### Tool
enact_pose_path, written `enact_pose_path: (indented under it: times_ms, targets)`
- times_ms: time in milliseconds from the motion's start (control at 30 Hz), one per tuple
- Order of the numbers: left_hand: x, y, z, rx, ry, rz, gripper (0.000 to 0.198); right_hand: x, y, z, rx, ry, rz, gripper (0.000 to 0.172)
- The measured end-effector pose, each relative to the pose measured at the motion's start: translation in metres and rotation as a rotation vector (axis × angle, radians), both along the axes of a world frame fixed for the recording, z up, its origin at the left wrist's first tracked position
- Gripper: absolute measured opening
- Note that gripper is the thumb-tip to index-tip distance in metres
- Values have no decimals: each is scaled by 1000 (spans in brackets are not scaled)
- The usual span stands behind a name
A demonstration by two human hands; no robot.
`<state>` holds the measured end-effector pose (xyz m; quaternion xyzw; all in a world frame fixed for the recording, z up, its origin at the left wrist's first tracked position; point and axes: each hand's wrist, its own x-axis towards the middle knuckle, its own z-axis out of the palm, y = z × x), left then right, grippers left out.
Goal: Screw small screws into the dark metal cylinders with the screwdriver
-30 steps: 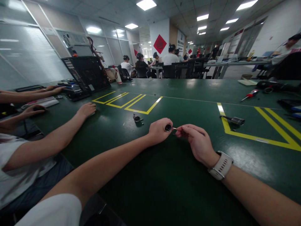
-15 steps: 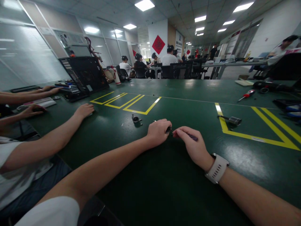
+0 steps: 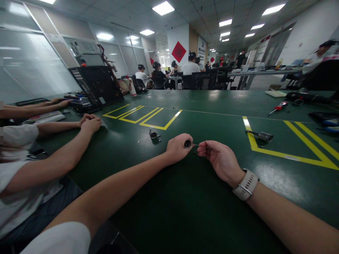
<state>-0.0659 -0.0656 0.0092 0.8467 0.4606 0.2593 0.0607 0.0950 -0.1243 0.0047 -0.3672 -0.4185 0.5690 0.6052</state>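
My left hand point(image 3: 178, 147) is closed around a dark cylindrical part point(image 3: 187, 144) whose round open end faces right; the rest of it is hidden in my fist. Just to the right, my right hand point(image 3: 221, 160) pinches a thin-shafted screwdriver point(image 3: 196, 145), its handle hidden by the fingers. The shaft points left at the cylinder's rim; whether it touches cannot be made out. A tiny dark piece point(image 3: 194, 152) lies on the table below the shaft. Beyond my left hand sits a dark metal part with a ring-shaped opening point(image 3: 153, 134), with a small bit beside it.
The green table point(image 3: 212, 211) carries yellow tape outlines point(image 3: 270, 152). On the right are a dark part with a rod point(image 3: 262, 136) and a red-handled screwdriver point(image 3: 279, 107). At left, a co-worker's hands point(image 3: 91, 123) rest near a black case point(image 3: 99, 84).
My right hand has turned, baring the screwdriver's shaft and hiding its handle. The cylinder's open end in my left hand has turned more toward me. The co-worker's hands have come together.
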Motion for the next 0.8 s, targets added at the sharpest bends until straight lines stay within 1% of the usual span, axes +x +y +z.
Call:
enact_pose_path:
  times_ms: [100,233,300,400,633,800]
  targets:
    - [1,-1,1,9,20,26,12,-2,-2,0,55,-46,-43,18]
    - [2,-6,4,71,137,21,8,-7,-7,1,126,-148,-64,13]
    - [2,-7,4,99,193,10,9,-8,-8,1,136,-175,-61,12]
    - [1,-8,5,120,225,2,9,-8,-7,1,107,-161,-41,13]
    - [-1,-3,0,93,113,-46,9,-1,0,0,-5,-22,-8,19]
    - [-1,-1,-2,48,62,-77,11,0,2,-1,-10,0,-10,19]
